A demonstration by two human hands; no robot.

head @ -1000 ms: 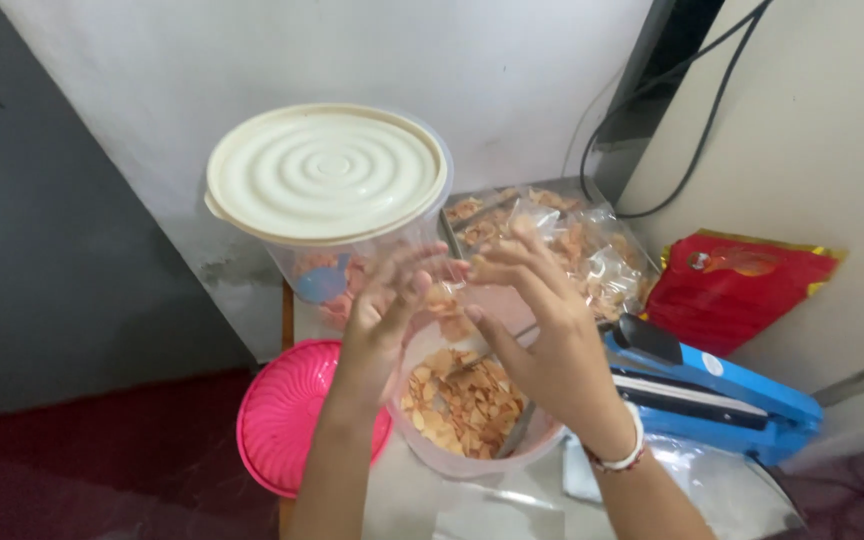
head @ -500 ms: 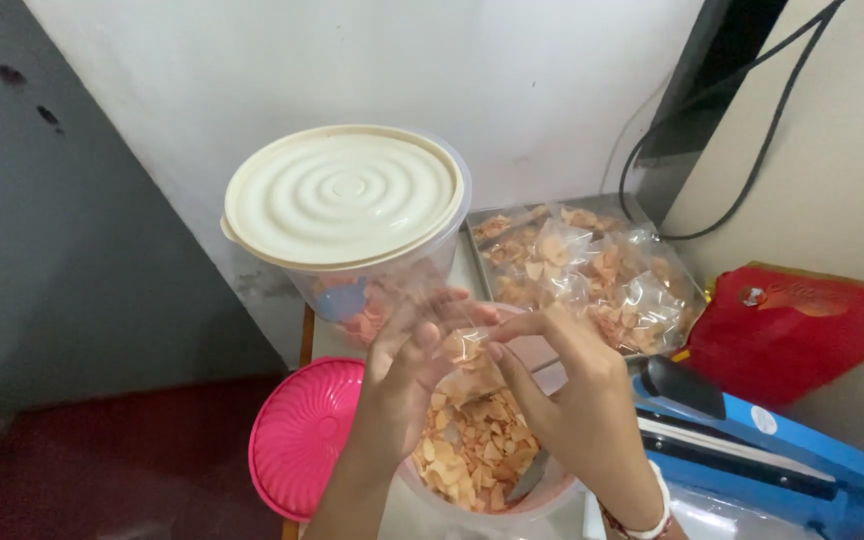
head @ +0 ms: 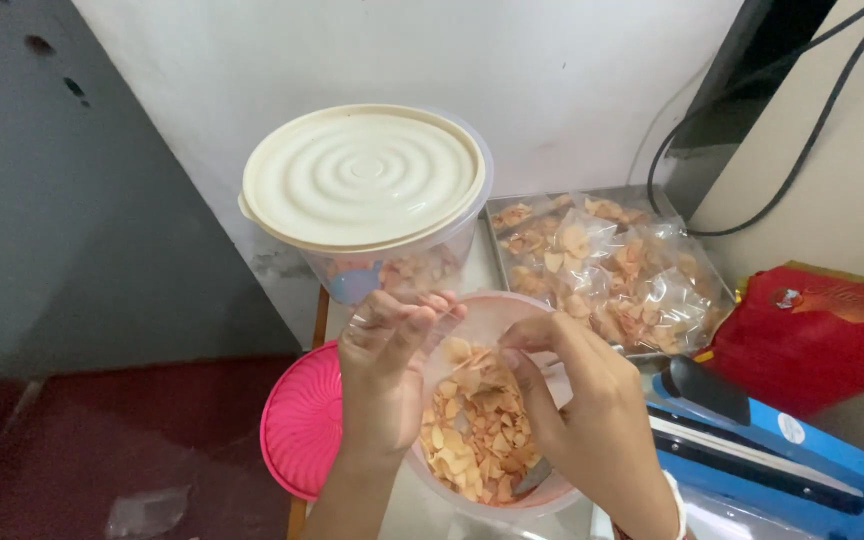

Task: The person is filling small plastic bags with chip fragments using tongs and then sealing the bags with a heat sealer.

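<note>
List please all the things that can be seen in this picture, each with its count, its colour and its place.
open tub: 1, clear pinkish, front centre, holds chips, under both hands
chips: many, pale orange, inside the open tub
closed tub: 1, clear with cream lid, behind the open tub, by the wall
pink lid: 1, pink, left of the open tub
tray: 1, metal, right of the closed tub
chip bags: several, clear, on the tray
red pouch: 1, red, far right
bag sealer: 1, blue and black, lower right
cable: 1, black, on the wall, upper right
left hand: 1, over the open tub, fingers pinched together
right hand: 1, over the open tub, white wristband
</note>
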